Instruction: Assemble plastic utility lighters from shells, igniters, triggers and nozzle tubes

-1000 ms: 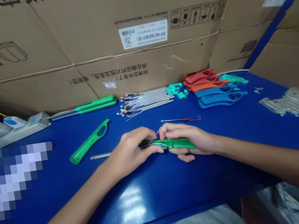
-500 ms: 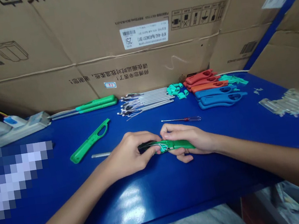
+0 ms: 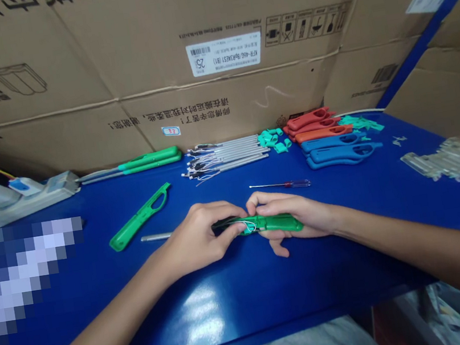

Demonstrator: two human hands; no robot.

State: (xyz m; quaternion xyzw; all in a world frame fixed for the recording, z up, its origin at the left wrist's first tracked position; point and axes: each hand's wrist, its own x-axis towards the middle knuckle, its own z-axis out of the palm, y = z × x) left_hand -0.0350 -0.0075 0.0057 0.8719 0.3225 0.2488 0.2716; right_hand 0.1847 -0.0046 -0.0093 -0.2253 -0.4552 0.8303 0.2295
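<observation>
Between my hands lies a green lighter shell half (image 3: 281, 223), open side up, with white wire and a teal trigger piece (image 3: 248, 227) inside. My left hand (image 3: 205, 235) is closed around its left end, thumb pressed near the teal piece. From behind that hand a metal tube (image 3: 155, 237) sticks out to the left. My right hand (image 3: 290, 212) grips the shell's right part, its index finger bent at the upper edge and another finger hanging loose below. The matching green shell half (image 3: 140, 217) rests on the table at the left.
A screwdriver (image 3: 280, 185) lies beyond my hands. Farther back are metal tubes with wires (image 3: 227, 154), teal pieces (image 3: 274, 139), red shells (image 3: 307, 119), blue shells (image 3: 339, 154) and green lighters (image 3: 150, 159). Clear plastic parts (image 3: 448, 160) sit right, a power strip (image 3: 22, 198) left. Cardboard (image 3: 143, 53) stands behind.
The fingers of my right hand have shifted slightly on the shell, baring more of its right end. My left hand keeps its hold, and the things on the table stay put.
</observation>
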